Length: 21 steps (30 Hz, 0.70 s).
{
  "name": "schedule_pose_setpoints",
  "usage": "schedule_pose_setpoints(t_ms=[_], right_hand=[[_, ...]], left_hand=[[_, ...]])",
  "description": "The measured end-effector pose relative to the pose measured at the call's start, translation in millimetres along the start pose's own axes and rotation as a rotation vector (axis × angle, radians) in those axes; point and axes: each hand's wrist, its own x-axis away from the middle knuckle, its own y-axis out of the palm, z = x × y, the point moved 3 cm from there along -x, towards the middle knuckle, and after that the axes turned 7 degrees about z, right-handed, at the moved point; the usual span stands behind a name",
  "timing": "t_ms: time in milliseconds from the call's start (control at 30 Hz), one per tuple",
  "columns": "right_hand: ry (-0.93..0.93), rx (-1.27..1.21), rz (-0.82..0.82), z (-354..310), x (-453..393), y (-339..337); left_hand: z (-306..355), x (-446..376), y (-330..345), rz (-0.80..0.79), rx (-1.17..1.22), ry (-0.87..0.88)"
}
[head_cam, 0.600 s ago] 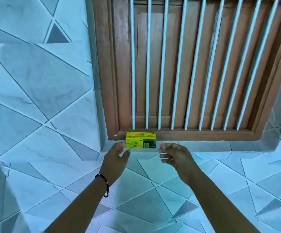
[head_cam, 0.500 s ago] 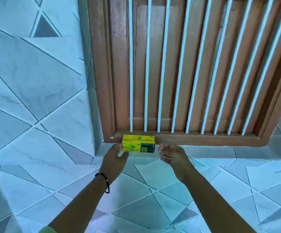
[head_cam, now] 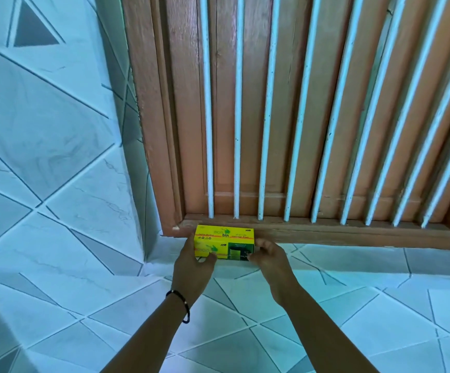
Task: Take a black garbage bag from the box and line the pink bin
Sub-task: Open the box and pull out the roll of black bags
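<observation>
A small yellow and green box (head_cam: 225,240) of bin bags lies on the tiled ledge (head_cam: 326,254) under a wooden window frame. My left hand (head_cam: 191,267), with a black bracelet on its wrist, grips the box's left end, thumb on the front. My right hand (head_cam: 269,258) touches the box's right end with its fingers curled around it. No black bag and no pink bin are in view.
The wooden window frame (head_cam: 312,232) with white vertical bars (head_cam: 264,130) rises directly behind the box. Pale tiled walls (head_cam: 57,157) with triangle patterns surround the ledge on the left and below.
Both hands have reached forward and closed in on the box from either side. The camera has moved nearer to the window.
</observation>
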Motion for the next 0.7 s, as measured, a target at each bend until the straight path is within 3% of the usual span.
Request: schedule_pose_setpoints(t_ms=[200,433,567,700], right_hand=[[-0.139,-0.193,0.076,0.3,51.6,2.9],[-0.185,-0.034,-0.034,4.6,155.7,4.7],[-0.141,-0.136,-0.093,17.1,223.4,5.2],[-0.105,-0.161,-0.110,31.6,275.0,1.5]], left_hand=[[12.3,54.4,-32.5,0.090,0.120,0.131],[6.8,145.6,-106.3,0.119,0.289,0.126],[0.7,187.2,-156.3,0.016,0.401,0.039],[-10.5,217.2,-187.4,-0.240,0.450,-0.079]])
